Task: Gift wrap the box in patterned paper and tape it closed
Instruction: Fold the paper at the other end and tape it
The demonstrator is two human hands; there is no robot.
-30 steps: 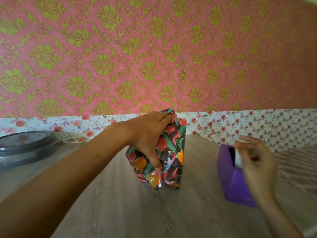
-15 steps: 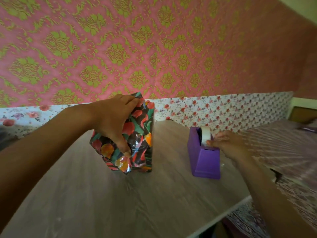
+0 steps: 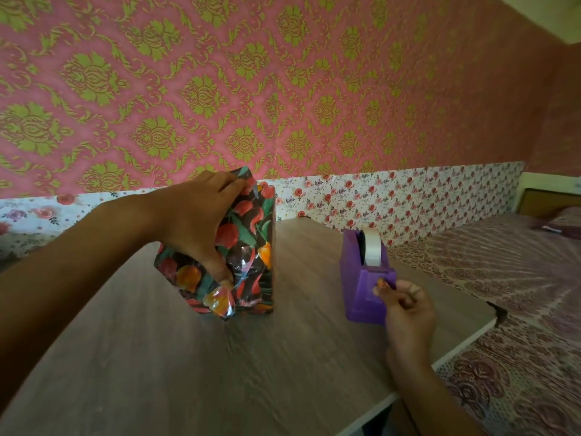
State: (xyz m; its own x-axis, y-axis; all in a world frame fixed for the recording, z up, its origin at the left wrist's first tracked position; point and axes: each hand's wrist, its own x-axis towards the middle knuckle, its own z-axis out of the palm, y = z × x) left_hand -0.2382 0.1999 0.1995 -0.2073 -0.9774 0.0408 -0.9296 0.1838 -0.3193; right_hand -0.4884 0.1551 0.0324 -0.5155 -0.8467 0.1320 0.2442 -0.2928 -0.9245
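Observation:
The box point(image 3: 254, 247) stands upright on the wooden table point(image 3: 188, 357), covered in dark glossy paper with red and orange fruit. My left hand point(image 3: 201, 221) grips it from the left, fingers over the top edge and thumb pressing the crumpled end fold near the bottom. To the right stands a purple tape dispenser point(image 3: 364, 278) with a white tape roll point(image 3: 372, 247). My right hand point(image 3: 405, 306) is at the dispenser's near end, thumb and fingers pinched at the cutter; the tape end itself is too small to make out.
The table's right edge point(image 3: 456, 354) runs diagonally, with a chipped corner. Beyond it lies a bed with a patterned pink cover point(image 3: 518, 278). Pink and green wallpaper and a floral border point(image 3: 408, 199) back the table.
My view has swung right. My right hand moved from the tape roll down to the dispenser's near cutter end. My left hand kept its hold on the wrapped box.

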